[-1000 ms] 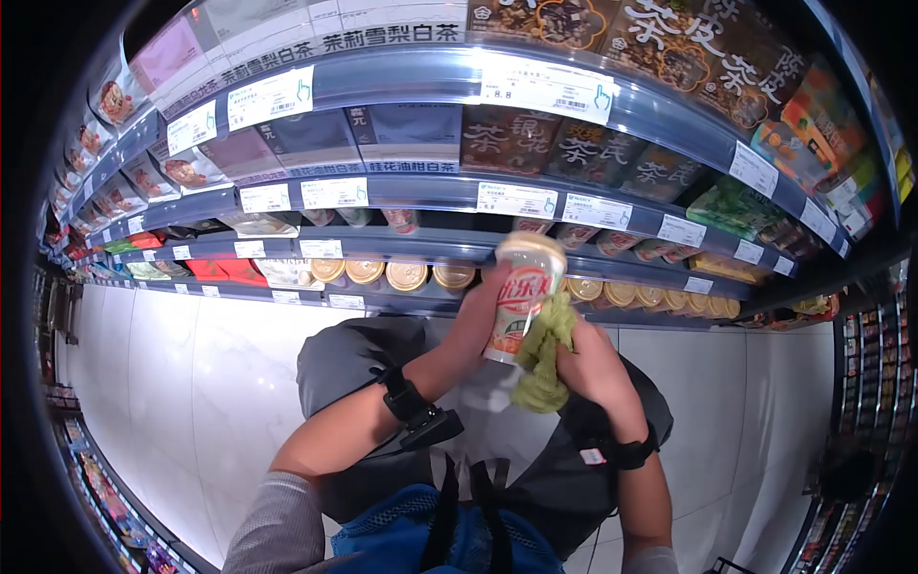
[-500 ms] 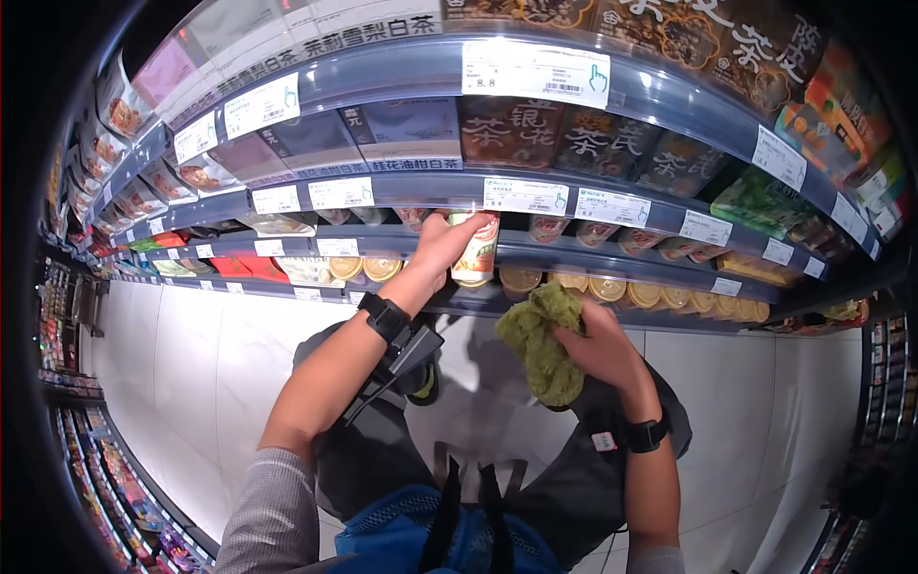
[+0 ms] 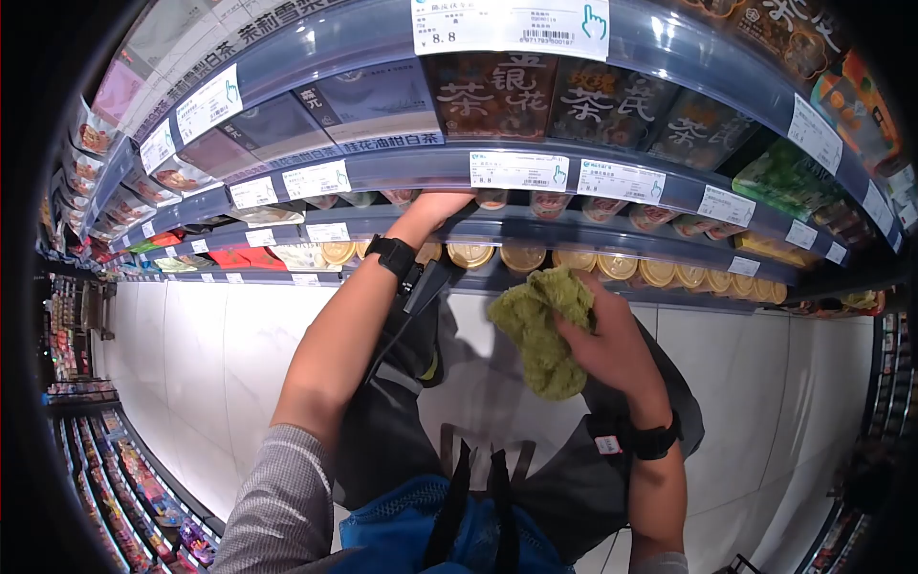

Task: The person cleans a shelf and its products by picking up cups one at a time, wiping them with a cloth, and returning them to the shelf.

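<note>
My left hand (image 3: 442, 206) reaches into the shelf under a price-tag rail (image 3: 402, 172); its fingers are hidden by the rail. Just right of it, the lower part of a container (image 3: 492, 199) shows beneath the rail. My right hand (image 3: 612, 340) is closed on a crumpled green cloth (image 3: 547, 330), held above the floor in front of the bottom shelf. Gold-lidded jars (image 3: 523, 256) stand in a row on the lowest shelf, beyond the cloth.
Boxed teas (image 3: 373, 100) and dark tea packs (image 3: 492, 96) fill the shelf above. Green bags (image 3: 784, 182) lie at the right. Below are my knees and the tiled floor (image 3: 258, 335). Another stocked shelf (image 3: 129, 478) stands at the lower left.
The white and red can in my left hand has gone out of sight as the hand moved deeper under the rail. The view has shifted closer to the shelf. My right hand still holds the cloth.
</note>
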Motion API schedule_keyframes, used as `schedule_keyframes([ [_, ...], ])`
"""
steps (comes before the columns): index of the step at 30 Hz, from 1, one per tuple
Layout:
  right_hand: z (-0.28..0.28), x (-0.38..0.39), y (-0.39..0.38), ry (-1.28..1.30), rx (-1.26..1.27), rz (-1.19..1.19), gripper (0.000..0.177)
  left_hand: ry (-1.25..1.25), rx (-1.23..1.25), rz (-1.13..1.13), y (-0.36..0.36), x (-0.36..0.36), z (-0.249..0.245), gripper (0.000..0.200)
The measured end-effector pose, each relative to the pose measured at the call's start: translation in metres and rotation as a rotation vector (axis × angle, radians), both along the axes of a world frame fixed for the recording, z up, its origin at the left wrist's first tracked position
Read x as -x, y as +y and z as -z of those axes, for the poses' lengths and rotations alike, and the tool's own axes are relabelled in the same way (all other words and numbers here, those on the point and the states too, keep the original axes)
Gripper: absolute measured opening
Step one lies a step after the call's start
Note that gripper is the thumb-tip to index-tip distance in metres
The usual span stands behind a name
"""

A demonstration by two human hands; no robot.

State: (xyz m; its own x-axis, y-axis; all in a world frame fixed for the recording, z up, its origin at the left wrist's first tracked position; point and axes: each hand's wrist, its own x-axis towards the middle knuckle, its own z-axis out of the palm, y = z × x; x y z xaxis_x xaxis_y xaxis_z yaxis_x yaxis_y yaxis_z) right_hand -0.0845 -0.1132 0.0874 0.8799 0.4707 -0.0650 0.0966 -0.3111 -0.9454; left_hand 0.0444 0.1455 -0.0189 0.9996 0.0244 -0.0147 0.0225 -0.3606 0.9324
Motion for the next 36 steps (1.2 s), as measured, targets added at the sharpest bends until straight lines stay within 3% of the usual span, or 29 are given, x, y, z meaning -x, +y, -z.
schedule_keyframes([
  [5,0.005,0.000,0.001,-0.026,0.001,-0.022,0.045,0.000,-0.025,0.170,0.022,-0.002,0.016,0.030],
  [7,0.002,0.001,0.003,-0.026,-0.015,-0.031,0.041,0.116,-0.134,0.260,0.026,0.001,-0.001,0.032],
  [8,0.001,0.001,0.004,-0.031,-0.029,-0.039,0.037,0.177,-0.070,0.333,0.027,0.002,-0.009,0.037],
  [15,0.004,0.002,0.006,-0.030,-0.019,-0.037,0.037,0.238,-0.053,0.335,0.016,0.010,-0.022,0.044],
  [21,0.013,0.000,0.006,-0.020,0.004,-0.039,0.037,0.180,0.018,0.355,0.014,0.017,-0.024,0.035],
  [23,0.011,-0.001,0.004,0.031,-0.011,-0.021,0.036,0.348,-0.120,0.202,-0.001,0.038,-0.061,0.031],
  [25,0.010,-0.002,0.004,0.012,-0.008,-0.010,0.045,0.236,-0.050,0.213,0.007,0.041,-0.044,0.036],
  [27,0.011,-0.003,0.005,-0.019,-0.025,0.029,0.042,-0.221,0.102,0.177,0.019,0.041,-0.014,0.045],
  [28,0.010,-0.003,0.005,-0.005,-0.020,0.037,0.039,0.062,0.020,0.237,0.026,0.057,-0.034,0.053],
  [29,0.008,-0.004,0.006,-0.011,-0.024,0.031,0.039,0.056,0.015,0.230,0.036,0.066,-0.038,0.053],
  [31,0.004,-0.002,0.008,-0.032,-0.022,0.051,0.038,0.438,-0.323,0.082,0.056,0.081,-0.042,0.056],
  [33,0.004,-0.002,0.008,-0.052,-0.016,0.035,0.037,0.440,-0.359,0.042,0.072,0.087,-0.030,0.059],
  [35,0.006,-0.002,0.011,-0.078,-0.015,0.026,0.036,0.049,-0.487,-0.350,0.074,0.089,-0.024,0.058],
  [36,0.009,-0.002,0.012,-0.105,-0.040,0.039,0.036,-0.066,-0.463,-0.442,0.074,0.084,-0.009,0.054],
])
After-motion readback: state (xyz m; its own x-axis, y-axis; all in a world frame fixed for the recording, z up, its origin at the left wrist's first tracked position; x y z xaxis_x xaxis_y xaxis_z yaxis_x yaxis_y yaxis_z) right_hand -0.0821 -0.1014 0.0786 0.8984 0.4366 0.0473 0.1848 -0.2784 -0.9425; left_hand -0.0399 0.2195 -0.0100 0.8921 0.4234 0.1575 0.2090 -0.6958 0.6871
